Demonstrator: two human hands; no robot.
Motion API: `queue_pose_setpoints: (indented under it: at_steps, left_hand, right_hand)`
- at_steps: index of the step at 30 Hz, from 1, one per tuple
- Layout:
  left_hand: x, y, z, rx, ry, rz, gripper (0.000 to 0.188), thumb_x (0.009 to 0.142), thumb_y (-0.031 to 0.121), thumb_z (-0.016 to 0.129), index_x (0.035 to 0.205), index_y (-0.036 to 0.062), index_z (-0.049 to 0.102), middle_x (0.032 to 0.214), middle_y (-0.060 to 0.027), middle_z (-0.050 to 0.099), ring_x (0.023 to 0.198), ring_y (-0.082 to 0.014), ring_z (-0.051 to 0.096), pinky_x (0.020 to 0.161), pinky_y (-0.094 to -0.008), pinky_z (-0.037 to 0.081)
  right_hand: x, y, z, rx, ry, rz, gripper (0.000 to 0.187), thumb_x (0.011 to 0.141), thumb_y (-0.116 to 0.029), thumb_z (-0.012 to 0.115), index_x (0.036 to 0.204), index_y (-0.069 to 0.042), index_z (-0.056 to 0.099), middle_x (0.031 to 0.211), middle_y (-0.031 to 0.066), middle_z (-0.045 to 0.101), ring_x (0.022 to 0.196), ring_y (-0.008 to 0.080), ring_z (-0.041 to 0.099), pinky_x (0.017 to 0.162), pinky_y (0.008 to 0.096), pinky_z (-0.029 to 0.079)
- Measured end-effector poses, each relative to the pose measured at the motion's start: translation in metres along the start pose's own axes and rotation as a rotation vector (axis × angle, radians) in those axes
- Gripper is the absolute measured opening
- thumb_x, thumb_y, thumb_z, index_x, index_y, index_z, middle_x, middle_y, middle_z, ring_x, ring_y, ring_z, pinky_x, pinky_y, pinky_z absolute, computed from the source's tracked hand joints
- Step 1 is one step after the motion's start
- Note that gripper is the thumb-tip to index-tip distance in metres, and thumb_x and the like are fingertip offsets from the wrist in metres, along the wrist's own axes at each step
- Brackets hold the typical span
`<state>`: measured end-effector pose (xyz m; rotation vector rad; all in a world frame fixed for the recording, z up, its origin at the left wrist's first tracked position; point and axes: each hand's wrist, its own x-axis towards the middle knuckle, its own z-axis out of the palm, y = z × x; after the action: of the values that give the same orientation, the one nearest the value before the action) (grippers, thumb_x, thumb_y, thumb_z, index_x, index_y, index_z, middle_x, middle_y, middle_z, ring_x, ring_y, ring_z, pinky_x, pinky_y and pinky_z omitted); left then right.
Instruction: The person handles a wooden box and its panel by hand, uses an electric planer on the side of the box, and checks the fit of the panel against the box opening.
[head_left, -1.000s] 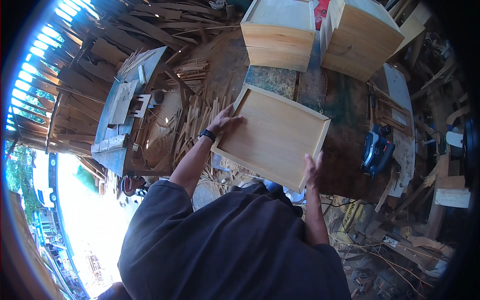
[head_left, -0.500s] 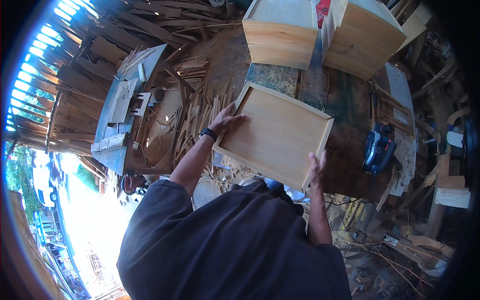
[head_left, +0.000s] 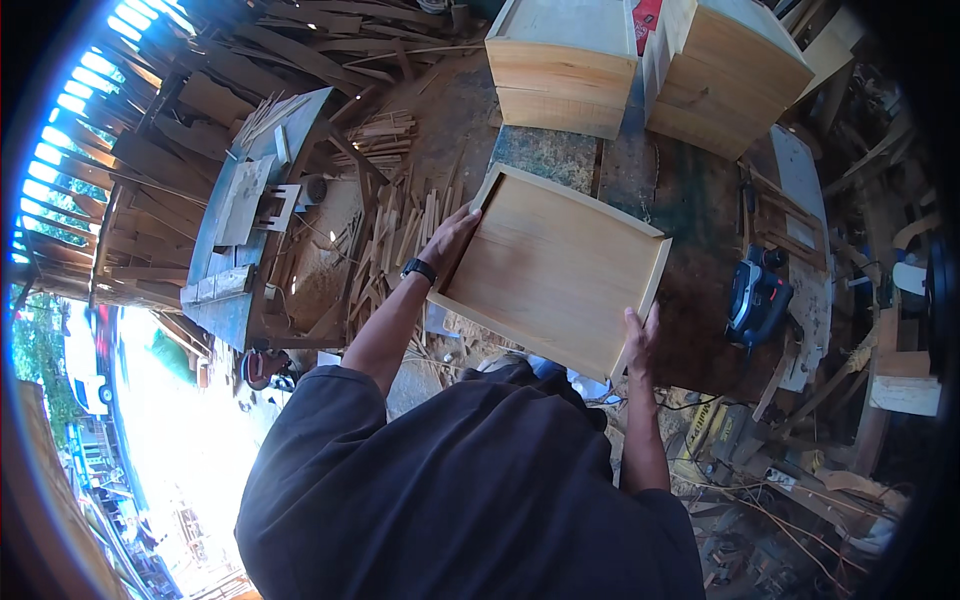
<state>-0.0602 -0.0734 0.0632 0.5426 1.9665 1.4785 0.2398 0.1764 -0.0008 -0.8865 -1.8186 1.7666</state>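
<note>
A shallow wooden drawer [head_left: 555, 275], pale and rectangular with a low raised rim, is held at a slant in front of my body over the near edge of the workbench. My left hand [head_left: 452, 238], with a dark watch on its wrist, grips the left side; its fingers are partly hidden behind the wood. At the lower right corner my right hand [head_left: 642, 340] is closed on the rim, thumb on the inner side. The inside of the drawer shows bare, smooth wood.
Two pale wooden cabinets [head_left: 560, 80] [head_left: 730, 75] stand at the bench's far end. A blue-black power planer [head_left: 758, 300] rests on the right of the dark workbench [head_left: 695, 290]. Left are a table saw [head_left: 225, 230] and scrap strips [head_left: 385, 250]. Cables and offcuts litter the lower right.
The drawer has shifted slightly right and tipped a little, showing more of its inner left wall. My left thumb has drawn back from its face to the edge.
</note>
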Motion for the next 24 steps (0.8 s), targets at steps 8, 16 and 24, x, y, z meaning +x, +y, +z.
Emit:
queue_pose_setpoints:
  at_steps: [8,16,24]
  left_hand:
    - [0.012,-0.018,-0.004,-0.214,0.081,-0.048,0.07,0.105,0.051,0.031,0.15,-0.0015,0.035,0.155,-0.0116,0.037,0.144,-0.0194,0.031,0.119,-0.0308,0.019]
    - [0.017,-0.021,-0.005,-0.276,0.018,-0.066,0.072,0.106,0.054,0.022,0.15,-0.0019,0.034,0.157,-0.0113,0.036,0.145,-0.0205,0.029,0.121,-0.0313,0.015]
    - [0.016,0.005,0.01,-0.188,0.076,-0.087,0.077,0.104,0.058,0.026,0.151,-0.0034,0.033,0.155,-0.0113,0.039,0.141,-0.0189,0.035,0.119,-0.0316,0.019]
  right_hand:
    - [-0.002,-0.013,0.017,-0.067,0.077,-0.007,0.061,0.094,-0.021,0.056,0.145,0.008,0.035,0.137,0.0226,0.052,0.124,0.0286,0.051,0.108,0.0372,0.036]
    - [0.001,-0.014,0.008,0.137,-0.057,-0.024,0.057,0.093,-0.013,0.055,0.144,0.007,0.038,0.133,0.0195,0.055,0.12,0.0251,0.054,0.106,0.0342,0.039]
    - [0.005,-0.022,0.003,0.185,-0.068,0.034,0.059,0.091,-0.009,0.052,0.145,0.006,0.037,0.133,0.0179,0.054,0.121,0.0236,0.053,0.106,0.0329,0.038]
